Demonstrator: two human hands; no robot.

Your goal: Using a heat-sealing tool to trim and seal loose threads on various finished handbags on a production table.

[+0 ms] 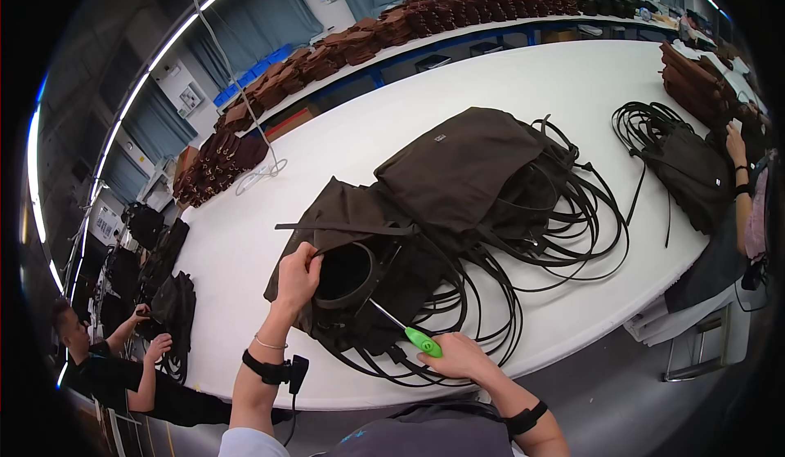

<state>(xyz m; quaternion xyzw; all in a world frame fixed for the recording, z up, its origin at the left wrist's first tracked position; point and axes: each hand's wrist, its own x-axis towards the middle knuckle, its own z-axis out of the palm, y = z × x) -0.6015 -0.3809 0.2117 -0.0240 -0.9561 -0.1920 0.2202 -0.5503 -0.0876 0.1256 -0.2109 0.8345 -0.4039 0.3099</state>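
My left hand point(301, 273) pinches the edge of a dark olive-brown fabric bag point(343, 210) beside a dark round opening. My right hand point(454, 355) grips the green handle of a tool point(421, 340), whose thin metal shaft points up-left at the bag's opening. Long black straps point(499, 310) lie looped to the right of and below the bag. A second dark bag point(446, 159) with more straps lies just behind it to the right, on the white table point(286, 161).
Stacks of brown pieces point(352, 44) line a back table. Maroon piles point(213, 171) sit at the far left. A co-worker point(106, 375) handles dark bags point(172, 310) at left. Another person's arm point(740, 187) is at right, beside a strapped bag point(687, 171). A cord hangs over the table.
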